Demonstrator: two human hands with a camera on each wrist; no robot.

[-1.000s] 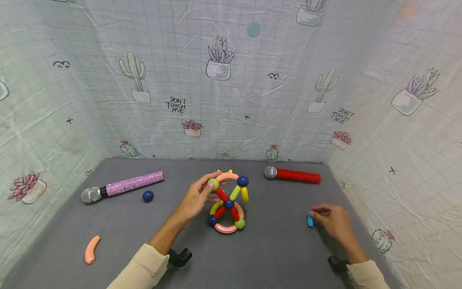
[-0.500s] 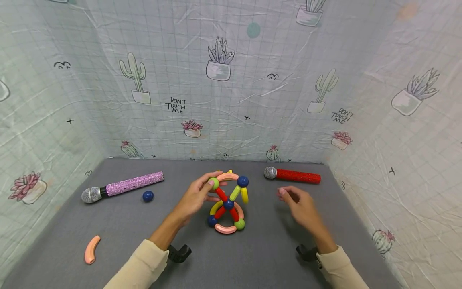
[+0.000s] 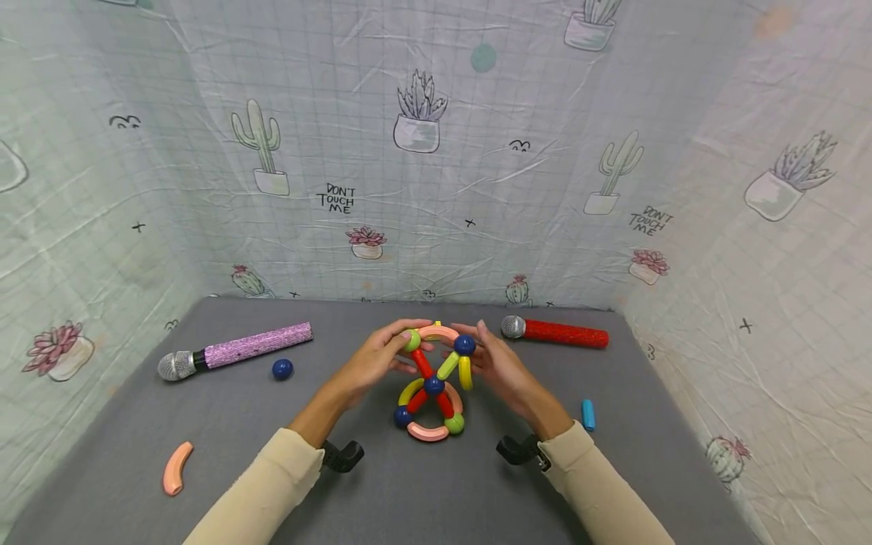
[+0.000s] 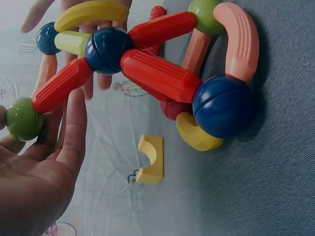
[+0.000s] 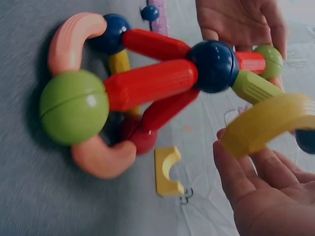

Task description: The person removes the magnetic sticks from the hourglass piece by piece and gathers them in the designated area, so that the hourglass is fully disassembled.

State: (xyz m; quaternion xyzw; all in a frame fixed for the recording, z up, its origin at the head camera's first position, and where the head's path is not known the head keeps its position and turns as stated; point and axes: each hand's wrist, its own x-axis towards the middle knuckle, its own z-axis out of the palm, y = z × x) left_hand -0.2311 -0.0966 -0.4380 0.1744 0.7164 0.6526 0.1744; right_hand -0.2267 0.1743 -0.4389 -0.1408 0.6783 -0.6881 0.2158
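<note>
A model of magnetic rods and balls stands upright in the head view, joined at a dark blue centre ball (image 3: pixel 434 385). My left hand (image 3: pixel 368 367) pinches its upper green ball (image 3: pixel 412 340) between thumb and fingers. Beside the upper right blue ball (image 3: pixel 465 345) is my right hand (image 3: pixel 504 371). Its fingers (image 5: pixel 236 172) reach behind the curved yellow rod (image 5: pixel 275 120) with the thumb raised; whether they touch the model is unclear. Red rods (image 4: pixel 160 76) lead down to a base ring of curved rods and balls, including a red ball (image 5: pixel 140 137) at the back.
Behind the model stands a yellow arch block (image 4: pixel 151 160). A short blue rod (image 3: pixel 588 415) lies right, a red microphone (image 3: pixel 565 334) back right. On the left are a purple microphone (image 3: pixel 255 347), a loose blue ball (image 3: pixel 282 369) and a curved peach rod (image 3: pixel 177 469).
My right hand has let go of the short blue rod and moved left to the model's upper right side. My left hand stays at the green ball; the model's top has shifted slightly right.
</note>
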